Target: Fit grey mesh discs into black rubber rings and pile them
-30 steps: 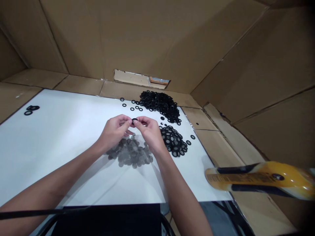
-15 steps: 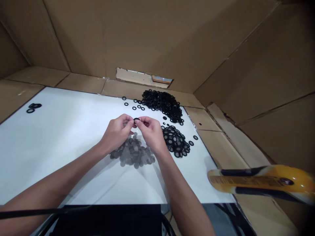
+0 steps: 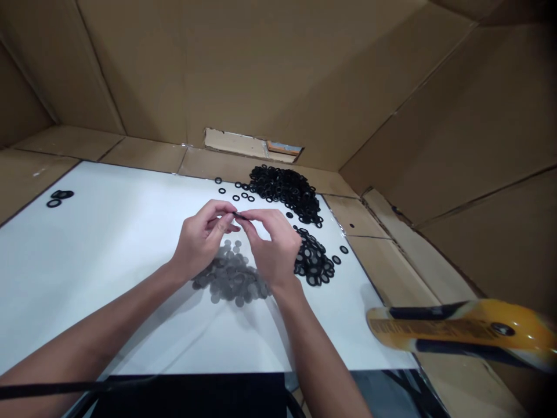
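Between their fingertips, my left hand (image 3: 203,237) and my right hand (image 3: 274,241) both pinch one small black ring (image 3: 238,215), seen nearly edge-on. Whether a disc sits inside it I cannot tell. Below my hands lies a heap of thin grey mesh-like discs (image 3: 235,276), partly covered by my right wrist. Just right of my right hand is a pile of black rings with grey centres (image 3: 314,258). Farther back is a larger mound of plain black rings (image 3: 285,188), with several loose ones around its left side.
The white table (image 3: 108,244) is boxed in by cardboard walls (image 3: 270,69). A few black rings (image 3: 54,203) lie at its far left. A yellow and black object (image 3: 461,328) juts in over the right edge. A slot (image 3: 235,143) is cut in the back wall.
The ring between my fingers has tilted from showing its upper face to nearly edge-on. My right hand has turned and shifted slightly right. The whole view has tipped a little upward.
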{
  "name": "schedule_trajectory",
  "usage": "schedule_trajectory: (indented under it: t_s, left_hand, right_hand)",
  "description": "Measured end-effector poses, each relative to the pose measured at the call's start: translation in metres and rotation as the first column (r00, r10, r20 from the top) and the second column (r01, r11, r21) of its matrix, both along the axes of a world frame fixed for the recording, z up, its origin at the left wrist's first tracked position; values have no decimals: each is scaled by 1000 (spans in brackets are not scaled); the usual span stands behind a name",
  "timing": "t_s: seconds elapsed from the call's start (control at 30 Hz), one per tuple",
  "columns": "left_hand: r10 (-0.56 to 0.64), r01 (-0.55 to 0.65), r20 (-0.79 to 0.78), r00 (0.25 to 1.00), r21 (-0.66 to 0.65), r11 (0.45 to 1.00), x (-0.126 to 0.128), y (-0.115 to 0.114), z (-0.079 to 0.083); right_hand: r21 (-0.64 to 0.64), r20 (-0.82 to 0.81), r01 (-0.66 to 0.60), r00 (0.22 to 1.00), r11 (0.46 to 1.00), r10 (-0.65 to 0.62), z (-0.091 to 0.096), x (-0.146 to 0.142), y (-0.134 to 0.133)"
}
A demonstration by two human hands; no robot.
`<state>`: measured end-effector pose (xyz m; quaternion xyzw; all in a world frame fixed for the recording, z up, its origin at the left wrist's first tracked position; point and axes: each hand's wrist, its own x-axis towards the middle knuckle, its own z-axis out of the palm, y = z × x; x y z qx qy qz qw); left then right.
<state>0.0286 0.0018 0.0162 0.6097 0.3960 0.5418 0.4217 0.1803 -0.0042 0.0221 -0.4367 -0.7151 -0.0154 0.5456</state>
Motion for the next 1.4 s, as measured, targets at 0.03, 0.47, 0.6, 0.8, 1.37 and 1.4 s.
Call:
schedule_trajectory:
  t_s: [0.03, 0.47, 0.6, 0.8, 1.37, 1.4]
  left_hand:
    - [2, -3, 20, 1000, 52, 999, 0, -3, 2]
    - [-21, -22, 181, 983, 233, 972, 8, -28, 13]
    - [-19, -5, 148, 989, 156, 988, 6, -28, 15]
    - [-50, 29, 135, 990, 149, 988, 6, -27, 13]
    - [-138, 84, 179, 974, 280, 956, 2, -21, 4]
    - [-150, 88, 183, 972, 310, 947, 3, -20, 2]
  right_hand:
    - [116, 57, 10, 998, 993, -17, 1, 1, -2]
    - [397, 101, 36, 991, 917, -83, 10, 7, -27]
    - [362, 76, 48, 994, 931, -81, 10, 5, -28]
    - [394, 67, 81, 991, 915, -117, 13, 2, -26]
    - [447, 111, 64, 986, 892, -127, 14, 1, -25]
    - [460, 98, 60, 988, 886, -118, 14, 1, -24]
